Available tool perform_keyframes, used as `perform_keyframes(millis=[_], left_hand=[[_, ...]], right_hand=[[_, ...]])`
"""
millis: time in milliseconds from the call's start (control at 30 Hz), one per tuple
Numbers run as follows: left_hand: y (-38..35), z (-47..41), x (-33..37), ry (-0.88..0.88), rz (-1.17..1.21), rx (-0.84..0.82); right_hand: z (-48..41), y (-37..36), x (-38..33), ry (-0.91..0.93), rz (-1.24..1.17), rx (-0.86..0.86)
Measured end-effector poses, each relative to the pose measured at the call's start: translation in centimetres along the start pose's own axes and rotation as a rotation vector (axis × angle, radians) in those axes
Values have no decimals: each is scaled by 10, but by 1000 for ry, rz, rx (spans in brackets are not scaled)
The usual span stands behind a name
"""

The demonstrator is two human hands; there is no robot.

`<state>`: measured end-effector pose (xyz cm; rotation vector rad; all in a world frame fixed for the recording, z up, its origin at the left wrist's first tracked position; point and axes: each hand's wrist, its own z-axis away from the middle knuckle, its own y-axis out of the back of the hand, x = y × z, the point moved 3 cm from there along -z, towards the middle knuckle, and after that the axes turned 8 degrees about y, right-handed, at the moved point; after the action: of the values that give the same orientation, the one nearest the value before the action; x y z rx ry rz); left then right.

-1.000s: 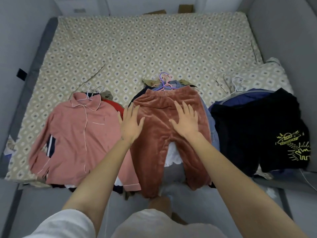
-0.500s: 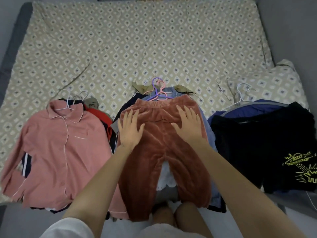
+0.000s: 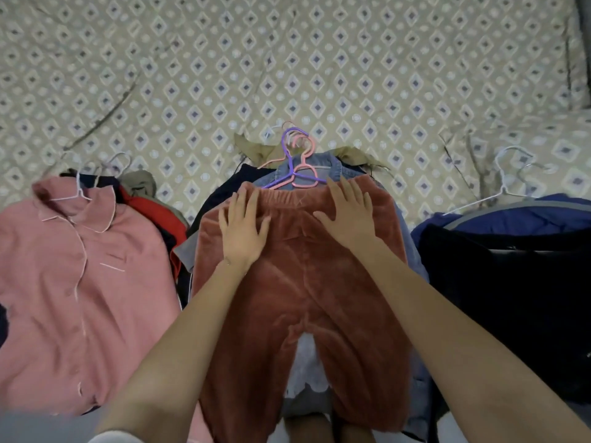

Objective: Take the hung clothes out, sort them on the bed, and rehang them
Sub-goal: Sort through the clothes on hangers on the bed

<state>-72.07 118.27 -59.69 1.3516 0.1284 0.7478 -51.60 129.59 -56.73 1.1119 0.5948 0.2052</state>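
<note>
**Both Hands Flat on the Rust Trousers, Middle Pile**

Three piles of clothes lie side by side along the near edge of the bed (image 3: pixel 287 59), which is covered in a beige quilt with a diamond print. The middle pile is topped by a pair of rust-brown velvet trousers (image 3: pixel 303 298), laid out flat with the waistband away from the person and the two legs running back toward the near edge of the bed.

The left hand (image 3: pixel 243 228) lies palm-down on the left side of the trousers just below the waistband, with its fingers straight and fanned apart. The right hand (image 3: pixel 348 215) lies the same way on the right side, fingertips reaching the waistband. Neither hand grips or pinches any cloth; both simply press on it.

Just beyond the waistband a pink hanger and a purple hanger (image 3: pixel 295 161) lie overlapped, their hooks pointing up the bed. Under them shows the collar of a denim jacket (image 3: pixel 319 167), and under that a khaki garment (image 3: pixel 256 151). A scrap of white scalloped fabric (image 3: pixel 303 362) peeks out between the trouser legs.

To the left lies a pink collared shirt (image 3: pixel 73 282) with pale piping, front up, on a white wire hanger (image 3: pixel 80 183). A red garment (image 3: pixel 156 215) shows at its right edge, between it and the middle pile.

To the right lies a black garment (image 3: pixel 511 298) over a blue one (image 3: pixel 527 219), and another white wire hanger (image 3: pixel 502 183) pokes out above them onto the quilt.
</note>
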Motion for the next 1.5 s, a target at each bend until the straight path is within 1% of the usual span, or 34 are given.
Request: perform_keyframes(millis=[200, 267, 333, 433, 533, 633, 733, 800, 867, 933, 1100, 1233, 1367, 1433, 1500], left_hand=[[-23, -32, 8, 44, 13, 72], [-27, -38, 9, 51, -50, 138], [-27, -43, 10, 60, -132, 163], [-24, -47, 14, 29, -199, 134], [-20, -43, 15, 5, -224, 97], [-14, -35, 17, -20, -161, 16], [0, -21, 20, -44, -89, -71], [15, -9, 22, -78, -8, -93], [37, 4, 25, -118, 52, -112], [62, 20, 30, -160, 81, -113], [125, 73, 49, -258, 122, -13], [161, 138, 64, -332, 112, 88], [185, 222, 68, -323, 90, 232], [194, 267, 71, -297, 77, 292], [202, 308, 77, -285, 76, 317]], right_hand=[[-29, -30, 17, 16, 26, -45], [-33, -35, 23, 26, 54, -23], [-35, -36, 25, 20, 72, 5], [-31, -34, 26, 18, 106, 55], [-16, -31, 24, 1, 57, 81], [6, -23, 20, -49, -35, 89], [30, -8, 11, -35, -131, 123], [45, 8, 1, -18, -191, 139], [58, 29, -11, -3, -200, 171], [72, 49, -23, 1, -202, 196], [121, 98, -39, -63, -216, 232], [181, 133, -57, -4, -203, 305], [257, 154, -75, 105, -185, 391], [296, 160, -81, 116, -190, 425], [335, 164, -85, 112, -197, 452]])
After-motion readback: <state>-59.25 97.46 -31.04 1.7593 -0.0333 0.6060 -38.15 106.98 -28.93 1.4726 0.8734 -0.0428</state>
